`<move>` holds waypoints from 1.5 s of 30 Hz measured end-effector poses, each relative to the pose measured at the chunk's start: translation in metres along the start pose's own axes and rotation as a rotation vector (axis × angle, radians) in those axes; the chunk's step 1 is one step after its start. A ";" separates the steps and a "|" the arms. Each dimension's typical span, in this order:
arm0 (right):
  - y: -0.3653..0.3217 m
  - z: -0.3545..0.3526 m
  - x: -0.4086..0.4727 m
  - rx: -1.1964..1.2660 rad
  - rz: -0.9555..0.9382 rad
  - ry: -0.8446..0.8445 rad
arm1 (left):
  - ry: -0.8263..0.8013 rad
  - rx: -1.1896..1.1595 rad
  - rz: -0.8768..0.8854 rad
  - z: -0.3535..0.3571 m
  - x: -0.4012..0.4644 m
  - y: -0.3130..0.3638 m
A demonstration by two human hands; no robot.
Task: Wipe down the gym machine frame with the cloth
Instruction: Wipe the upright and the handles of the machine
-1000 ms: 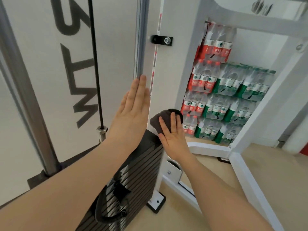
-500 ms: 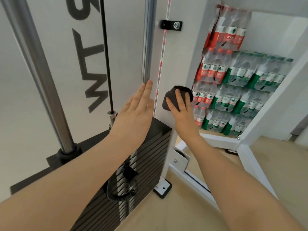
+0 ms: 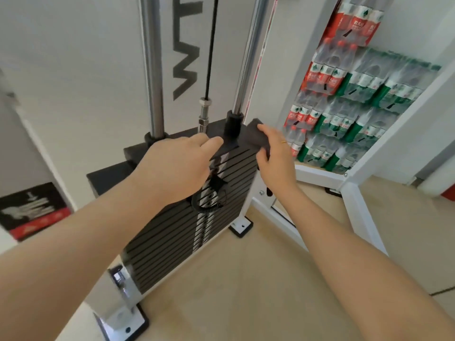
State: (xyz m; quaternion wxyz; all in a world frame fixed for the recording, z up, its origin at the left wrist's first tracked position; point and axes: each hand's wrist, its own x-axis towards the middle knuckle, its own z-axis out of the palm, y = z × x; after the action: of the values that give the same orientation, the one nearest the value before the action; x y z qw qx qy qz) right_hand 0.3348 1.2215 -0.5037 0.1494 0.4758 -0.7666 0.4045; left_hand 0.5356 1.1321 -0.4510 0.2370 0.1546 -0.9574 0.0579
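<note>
The white gym machine frame point(image 3: 267, 77) rises beside a black weight stack point(image 3: 187, 217) that carries two chrome guide rods point(image 3: 248, 57) and a thin cable point(image 3: 211, 45). My right hand point(image 3: 275, 161) grips a dark grey cloth point(image 3: 253, 137) and holds it against the stack's top right corner, next to the white upright. My left hand point(image 3: 179, 166) rests on the stack's top plate with its fingers loosely bent over the front edge, holding nothing.
Shrink-wrapped packs of water bottles point(image 3: 357, 99) are stacked behind the frame at the right. A white diagonal beam point(image 3: 398, 129) and a base rail point(image 3: 362, 212) cross the tan floor. A black and red sign point(image 3: 32, 210) leans low at the left.
Both hands dropped from the white upright panel to the top of the weight stack. The cloth came down with my right hand. The view tilted downward.
</note>
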 end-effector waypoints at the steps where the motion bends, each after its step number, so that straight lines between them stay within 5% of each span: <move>1: -0.011 0.001 -0.011 0.015 0.058 -0.019 | 0.003 -0.017 -0.017 -0.004 -0.012 -0.002; 9: -0.117 0.014 -0.088 0.010 0.346 -0.067 | -0.018 -0.177 0.028 -0.051 -0.103 -0.029; 17: -0.265 0.019 -0.148 0.153 0.642 0.080 | -0.040 -0.308 0.133 -0.136 -0.177 -0.085; 23: -0.392 -0.015 -0.166 0.445 1.039 -0.129 | -0.177 -0.491 0.149 -0.206 -0.221 -0.117; 35: -0.474 -0.025 -0.152 0.534 0.631 -0.156 | -0.193 -0.971 0.010 -0.248 -0.242 -0.142; 40: -0.528 -0.041 -0.092 0.459 0.517 -0.418 | -0.176 -0.659 -0.019 -0.306 -0.208 -0.186; 45: -0.599 -0.113 -0.017 0.475 0.509 -0.339 | -0.147 -0.552 0.110 -0.424 -0.141 -0.209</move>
State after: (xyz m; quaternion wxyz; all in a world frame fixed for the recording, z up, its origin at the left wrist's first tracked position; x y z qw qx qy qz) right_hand 0.8350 1.1865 -0.1567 -0.1989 0.3516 -0.7590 0.5106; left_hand 0.9067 1.0501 -0.1358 0.1968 0.0360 -0.9585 -0.2033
